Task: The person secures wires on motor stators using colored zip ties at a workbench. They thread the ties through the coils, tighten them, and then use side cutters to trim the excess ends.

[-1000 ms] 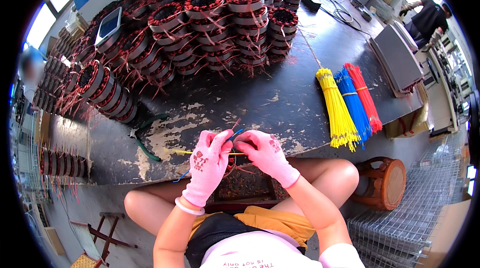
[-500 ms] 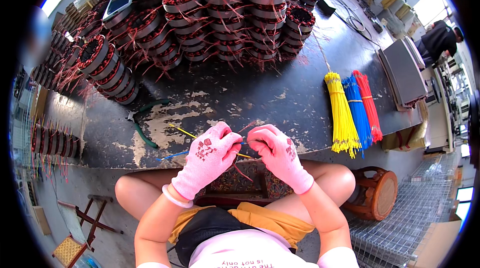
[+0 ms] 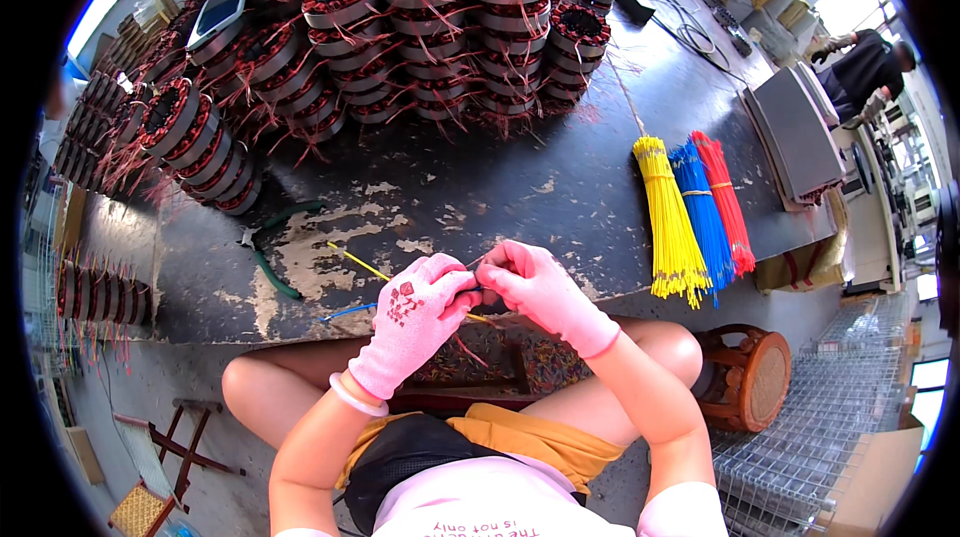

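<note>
My left hand [image 3: 422, 309], in a pink knit glove, is closed around thin wires. A yellow wire [image 3: 357, 260] and a blue wire [image 3: 348, 313] stick out on its left side. Below its fingers hangs a thin reddish wire [image 3: 468, 350]. My right hand [image 3: 535, 289], gloved alike, pinches at the left fingertips, where a thin dark strand shows between the hands. The pinched wire ends are covered by the fingers. Both hands are over the table's near edge, above my lap.
Stacked motor stators [image 3: 425, 27] with red windings fill the table's far side. Green-handled pliers [image 3: 268, 262] lie left of my hands. Bundles of yellow wires [image 3: 665, 222], blue wires [image 3: 703, 207] and red wires [image 3: 727, 202] lie right. A wooden stool [image 3: 755, 377] stands beside my knee; another person [image 3: 865, 72] is far right.
My right hand has moved left, so its fingertips now meet the left hand's. The short blue stretch of wire that showed between them is now hidden. The whole view has shifted slightly.
</note>
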Motion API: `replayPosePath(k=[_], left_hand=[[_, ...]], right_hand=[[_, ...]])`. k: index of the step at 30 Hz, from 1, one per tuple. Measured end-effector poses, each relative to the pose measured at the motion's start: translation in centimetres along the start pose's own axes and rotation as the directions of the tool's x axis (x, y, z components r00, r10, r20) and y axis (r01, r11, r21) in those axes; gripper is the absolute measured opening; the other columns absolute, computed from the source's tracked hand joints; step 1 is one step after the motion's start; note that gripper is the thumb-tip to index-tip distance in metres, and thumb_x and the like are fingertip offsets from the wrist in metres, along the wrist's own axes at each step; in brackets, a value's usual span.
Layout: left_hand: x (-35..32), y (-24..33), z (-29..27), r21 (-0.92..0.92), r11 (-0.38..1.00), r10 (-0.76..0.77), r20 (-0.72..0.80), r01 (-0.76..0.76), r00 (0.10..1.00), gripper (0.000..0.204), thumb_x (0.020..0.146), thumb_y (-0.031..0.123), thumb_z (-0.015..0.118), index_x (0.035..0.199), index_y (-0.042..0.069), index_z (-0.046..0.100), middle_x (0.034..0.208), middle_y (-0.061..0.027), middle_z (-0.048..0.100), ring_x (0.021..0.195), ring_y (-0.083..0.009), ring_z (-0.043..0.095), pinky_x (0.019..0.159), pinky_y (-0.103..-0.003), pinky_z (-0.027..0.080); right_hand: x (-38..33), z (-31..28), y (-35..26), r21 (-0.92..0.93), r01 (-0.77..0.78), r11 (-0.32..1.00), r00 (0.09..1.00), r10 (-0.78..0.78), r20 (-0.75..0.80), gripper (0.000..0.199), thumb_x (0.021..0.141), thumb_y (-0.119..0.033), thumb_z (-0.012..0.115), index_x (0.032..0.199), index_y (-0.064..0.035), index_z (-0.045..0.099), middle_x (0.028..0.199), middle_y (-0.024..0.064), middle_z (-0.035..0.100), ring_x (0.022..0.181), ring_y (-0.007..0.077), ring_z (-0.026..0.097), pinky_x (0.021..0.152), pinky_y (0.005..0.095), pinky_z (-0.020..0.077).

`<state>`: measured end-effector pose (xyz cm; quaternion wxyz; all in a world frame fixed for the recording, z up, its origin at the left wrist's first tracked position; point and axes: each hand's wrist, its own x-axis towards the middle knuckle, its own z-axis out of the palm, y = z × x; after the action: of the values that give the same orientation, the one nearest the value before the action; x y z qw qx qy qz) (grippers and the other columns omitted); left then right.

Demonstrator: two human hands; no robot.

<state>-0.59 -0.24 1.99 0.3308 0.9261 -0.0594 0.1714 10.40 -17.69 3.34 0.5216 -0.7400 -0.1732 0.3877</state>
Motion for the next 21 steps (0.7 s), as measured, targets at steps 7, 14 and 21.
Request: replayPosePath(k=[7, 14, 21], left_hand=[[-0.2, -0.3, 0.2, 0.012, 1.0, 0.001, -0.005, -0.001, 1.0, 0.014, 0.083, 0.013, 0.076, 0.095, 0.011, 0.071, 0.099, -0.0038, 0.068, 0.089, -0.0264, 0.067, 0.075, -0.039, 0.056], [0.1, -0.2, 0.4, -0.021, 1.0, 0.017, 0.007, -0.017, 1.0, 0.013, 0.083, 0.013, 0.075, 0.094, 0.011, 0.071, 0.097, -0.004, 0.068, 0.089, -0.0267, 0.067, 0.075, -0.039, 0.056], [-0.1, -0.3, 0.1, -0.026, 1.0, 0.006, 0.039, -0.005, 0.999, 0.014, 0.081, 0.01, 0.075, 0.095, 0.011, 0.071, 0.097, -0.0041, 0.068, 0.09, -0.0272, 0.067, 0.076, -0.039, 0.055]], right_hand=[[-3.0, 0.3, 1.0, -0.588, 0.367, 0.721, 0.841, -0.527, -0.121, 0.039, 0.081, -0.018, 0.084, 0.115, -0.007, 0.071, 0.104, 0.0072, 0.073, 0.074, 0.0167, 0.069, 0.068, 0.0306, 0.0557], [-1.1, 0.3, 2.8, -0.818, 0.487, 0.307, 0.65, -0.753, 0.104, 0.026, 0.082, -0.017, 0.079, 0.106, -0.009, 0.072, 0.095, 0.0066, 0.072, 0.078, 0.0278, 0.069, 0.07, 0.0395, 0.0554], [-1.3, -0.8, 0.5, -0.023, -0.142, 0.99, 0.972, 0.144, 0.185, 0.018, 0.095, -0.017, 0.062, 0.103, -0.003, 0.068, 0.088, 0.0094, 0.07, 0.079, 0.0152, 0.066, 0.069, 0.0312, 0.0519]])
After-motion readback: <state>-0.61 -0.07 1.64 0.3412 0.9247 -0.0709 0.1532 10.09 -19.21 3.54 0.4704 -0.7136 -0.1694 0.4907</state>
